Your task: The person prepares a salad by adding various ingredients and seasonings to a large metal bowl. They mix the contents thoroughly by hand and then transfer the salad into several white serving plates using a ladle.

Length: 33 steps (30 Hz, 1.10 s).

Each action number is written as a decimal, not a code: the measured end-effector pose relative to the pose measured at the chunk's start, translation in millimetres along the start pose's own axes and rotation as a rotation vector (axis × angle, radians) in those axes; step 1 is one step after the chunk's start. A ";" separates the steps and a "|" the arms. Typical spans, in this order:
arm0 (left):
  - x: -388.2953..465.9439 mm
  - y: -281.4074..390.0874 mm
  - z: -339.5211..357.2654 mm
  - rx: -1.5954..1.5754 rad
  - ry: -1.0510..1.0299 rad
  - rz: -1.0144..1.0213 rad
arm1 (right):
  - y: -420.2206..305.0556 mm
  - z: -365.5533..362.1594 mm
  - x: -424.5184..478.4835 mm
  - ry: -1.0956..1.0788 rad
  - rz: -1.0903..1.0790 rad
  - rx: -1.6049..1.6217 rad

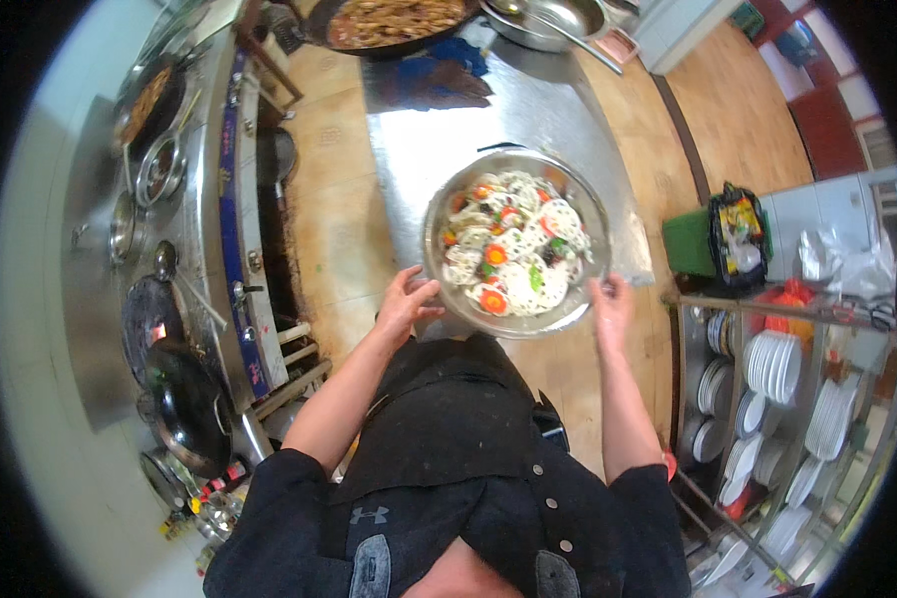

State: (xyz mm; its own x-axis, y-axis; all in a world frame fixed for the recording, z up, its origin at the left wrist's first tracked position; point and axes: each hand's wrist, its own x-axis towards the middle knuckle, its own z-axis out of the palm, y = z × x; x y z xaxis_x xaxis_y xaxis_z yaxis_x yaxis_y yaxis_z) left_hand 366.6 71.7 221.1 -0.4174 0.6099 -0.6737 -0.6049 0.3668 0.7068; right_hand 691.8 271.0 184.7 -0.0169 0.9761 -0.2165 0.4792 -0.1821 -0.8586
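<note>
A large stainless-steel bowl (602,224) at the near end of a metal table holds sliced lotus root (560,218). Orange carrot slices (495,255), bits of green pepper (536,278) and dark pieces are mixed in. My left hand (409,305) is at the bowl's lower left side, fingers spread and fingertips at the rim; whether it bears weight is unclear. On the lower right, my right hand (611,308) straddles the rim, slightly blurred. The bowl hides part of the table's near edge.
Farther along the steel table (448,134) lie dark gloves or cloths (441,82), a wok of browned food (396,21) and a basin with a ladle (553,22). A stove counter (205,187) runs left. A green bin (688,243) and plate rack (781,308) stand right.
</note>
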 end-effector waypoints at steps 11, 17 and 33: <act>-42.0 56.0 -235.6 -0.222 0.177 0.232 | -90.8 67.2 16.7 0.105 -0.901 -0.749; -71.9 73.2 -320.4 -0.450 0.319 0.301 | -233.6 284.7 -35.5 -0.515 -0.526 -0.007; -68.8 175.1 -485.3 -0.812 0.787 0.703 | -485.2 878.1 -312.8 -1.897 0.147 0.178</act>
State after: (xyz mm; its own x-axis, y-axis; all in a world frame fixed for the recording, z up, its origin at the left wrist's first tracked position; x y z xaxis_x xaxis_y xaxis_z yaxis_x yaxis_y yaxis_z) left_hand -39.7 -247.0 286.5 -0.9174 -0.1709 -0.3594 -0.2159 -0.5450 0.8101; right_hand -306.0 -49.8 260.9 -0.8486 -0.4168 -0.3260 0.4853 -0.3677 -0.7933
